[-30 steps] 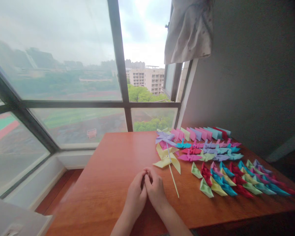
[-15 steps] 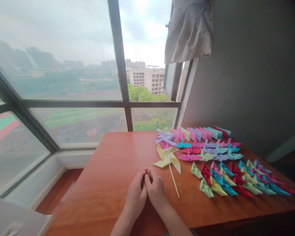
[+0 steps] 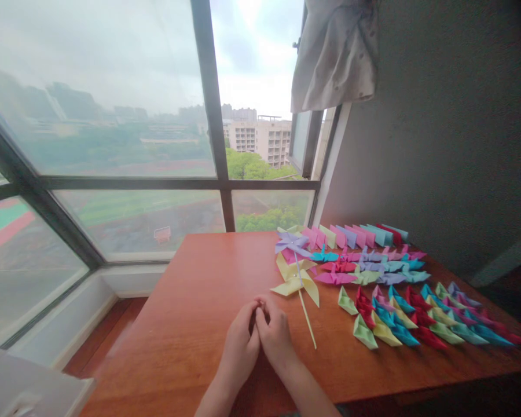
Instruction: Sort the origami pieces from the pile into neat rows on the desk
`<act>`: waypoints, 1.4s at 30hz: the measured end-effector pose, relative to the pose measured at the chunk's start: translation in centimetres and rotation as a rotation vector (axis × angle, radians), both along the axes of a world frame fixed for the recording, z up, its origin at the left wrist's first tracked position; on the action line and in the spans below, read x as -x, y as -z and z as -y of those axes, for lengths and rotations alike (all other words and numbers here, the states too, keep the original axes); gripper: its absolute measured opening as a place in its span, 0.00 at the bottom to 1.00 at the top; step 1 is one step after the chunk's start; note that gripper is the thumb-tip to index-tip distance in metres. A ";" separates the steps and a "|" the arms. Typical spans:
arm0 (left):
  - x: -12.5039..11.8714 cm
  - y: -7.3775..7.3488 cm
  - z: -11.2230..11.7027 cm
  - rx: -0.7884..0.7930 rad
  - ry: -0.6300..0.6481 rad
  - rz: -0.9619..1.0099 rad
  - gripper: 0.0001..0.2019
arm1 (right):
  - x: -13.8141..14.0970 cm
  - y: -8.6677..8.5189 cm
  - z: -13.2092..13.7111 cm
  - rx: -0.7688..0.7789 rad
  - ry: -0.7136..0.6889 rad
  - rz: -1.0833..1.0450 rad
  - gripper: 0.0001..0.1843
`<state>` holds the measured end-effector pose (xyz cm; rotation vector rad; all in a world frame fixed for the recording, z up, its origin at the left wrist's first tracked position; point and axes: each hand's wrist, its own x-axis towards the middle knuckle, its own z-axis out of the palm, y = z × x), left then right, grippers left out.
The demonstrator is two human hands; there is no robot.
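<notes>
My left hand (image 3: 239, 347) and my right hand (image 3: 275, 339) rest side by side on the reddish wooden table (image 3: 191, 324), fingers curled in and fingertips touching each other. Nothing shows inside either hand. Just right of my right hand lies a yellow paper pinwheel (image 3: 296, 281) on a pale stick, and behind it a purple pinwheel (image 3: 292, 243).
Rows of folded paper pieces (image 3: 395, 315) in several colours cover the table's right half, with flat folded sheets (image 3: 356, 234) at the back. A large window (image 3: 113, 145) fills the left and far side. A grey wall (image 3: 438, 127) stands at right, cloth (image 3: 334, 52) hanging above.
</notes>
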<state>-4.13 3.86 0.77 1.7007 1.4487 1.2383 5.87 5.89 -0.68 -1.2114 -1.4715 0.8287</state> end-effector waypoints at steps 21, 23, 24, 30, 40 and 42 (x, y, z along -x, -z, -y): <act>0.1 0.1 0.1 -0.010 0.004 -0.017 0.17 | 0.0 -0.1 0.0 0.010 -0.002 -0.003 0.15; 0.1 0.2 0.1 -0.008 0.004 -0.022 0.17 | 0.0 -0.1 0.0 0.015 -0.011 -0.011 0.15; 0.1 0.2 0.1 -0.008 0.004 -0.023 0.17 | 0.0 -0.1 0.0 0.017 -0.015 -0.012 0.15; 0.1 0.5 -0.1 -0.022 0.014 -0.026 0.16 | 0.0 -0.2 0.0 0.027 -0.017 0.002 0.15; 0.2 0.6 0.0 -0.014 -0.005 -0.020 0.16 | -0.1 -0.1 0.0 0.018 -0.023 0.013 0.15; 0.1 0.6 -0.1 -0.017 -0.001 -0.018 0.16 | -0.1 -0.1 0.0 0.015 -0.026 0.017 0.15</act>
